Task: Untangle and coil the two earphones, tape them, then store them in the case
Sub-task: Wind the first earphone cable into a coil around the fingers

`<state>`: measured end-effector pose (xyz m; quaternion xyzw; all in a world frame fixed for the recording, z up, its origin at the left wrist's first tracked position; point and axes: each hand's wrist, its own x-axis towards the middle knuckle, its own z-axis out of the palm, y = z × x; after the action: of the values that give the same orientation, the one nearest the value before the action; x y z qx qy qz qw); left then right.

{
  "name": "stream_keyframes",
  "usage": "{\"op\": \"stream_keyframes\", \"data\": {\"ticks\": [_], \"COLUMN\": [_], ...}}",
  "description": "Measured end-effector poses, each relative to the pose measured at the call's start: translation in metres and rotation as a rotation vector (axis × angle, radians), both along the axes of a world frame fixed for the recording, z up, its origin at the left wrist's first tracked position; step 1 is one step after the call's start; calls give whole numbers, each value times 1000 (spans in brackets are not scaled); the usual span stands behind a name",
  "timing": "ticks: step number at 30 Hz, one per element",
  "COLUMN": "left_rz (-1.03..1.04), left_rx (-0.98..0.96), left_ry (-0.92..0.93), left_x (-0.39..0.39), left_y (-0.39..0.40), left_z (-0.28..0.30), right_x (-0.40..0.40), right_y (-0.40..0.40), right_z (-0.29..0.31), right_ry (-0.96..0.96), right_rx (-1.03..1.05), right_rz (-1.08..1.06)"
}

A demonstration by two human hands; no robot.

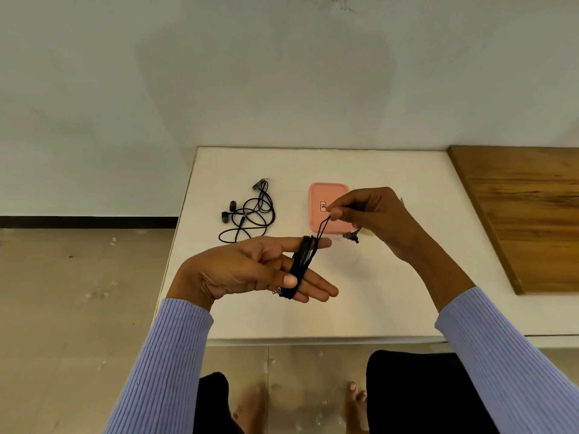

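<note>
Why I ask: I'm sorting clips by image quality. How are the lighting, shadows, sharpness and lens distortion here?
Head view: soft, even light, no glare; a broad faint shadow on the wall; wide-angle bending shows in the white table edges; the left hand, the right hand and the black cable look sharp, without motion blur.

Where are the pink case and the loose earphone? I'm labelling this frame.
pink case (316, 195): head view, bare lid.
loose earphone (250, 214): head view, middle of the tangled cable.

Loose earphone (247, 216) on table (407, 302), left of case (316, 211).
</note>
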<state>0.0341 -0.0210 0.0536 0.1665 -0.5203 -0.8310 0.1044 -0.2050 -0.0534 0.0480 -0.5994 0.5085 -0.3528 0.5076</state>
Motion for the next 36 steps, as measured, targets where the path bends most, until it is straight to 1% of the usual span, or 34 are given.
{"op": "stream_keyframes", "data": {"ticks": [2, 3, 6, 8, 10, 12, 14, 16, 18, 21, 22, 23, 24, 25, 26, 28, 30, 33, 36], "left_rz": [63, 133, 420, 575, 701, 786, 861, 923, 925, 805, 744, 666, 589, 534, 502, 438, 378, 367, 450], "left_rx": [0, 5, 109, 175, 218, 183, 87, -28, -151, -313, -377, -437, -477, -483, -443, -321, -256, -215, -139], "left_ry": [69, 95, 146, 175, 177, 134, 24, -130, -305, -545, -630, -725, -803, -844, -813, -640, -529, -485, -459], "left_x": [-1, -2, -9, -14, -19, -21, -20, -19, -20, -24, -24, -24, -22, -20, -18, -16, -16, -17, -19], "left_y": [1, 1, -1, -5, -9, -12, -13, -14, -13, -9, -9, -9, -8, -7, -7, -3, -1, 0, -2], "left_z": [4, 5, 7, 4, -1, -5, -9, -13, -15, -19, -23, -25, -26, -26, -27, -23, -18, -17, -16], "right_x": [5, 10, 29, 41, 50, 58, 65, 67, 67, 64, 62, 60, 56, 53, 49, 44, 42, 43, 42], "right_y": [1, 2, 6, 11, 15, 18, 20, 20, 21, 23, 23, 23, 21, 19, 16, 13, 12, 12, 13], "right_z": [-3, -5, -11, -13, -14, -16, -19, -24, -26, -29, -28, -26, -24, -22, -21, -18, -17, -14, -14], "right_ry": [-10, -17, 19, 65, 113, 179, 243, 319, 433, 656, 712, 726, 695, 626, 546, 408, 276, 145, 20], "right_rx": [51, 64, 64, 68, 88, 86, 39, -41, -116, -263, -291, -287, -258, -222, -188, -108, -1, 109, 207], "right_rz": [28, 34, 42, 38, 46, 85, 119, 135, 173, 284, 313, 323, 319, 302, 268, 162, 73, -11, -125]}}
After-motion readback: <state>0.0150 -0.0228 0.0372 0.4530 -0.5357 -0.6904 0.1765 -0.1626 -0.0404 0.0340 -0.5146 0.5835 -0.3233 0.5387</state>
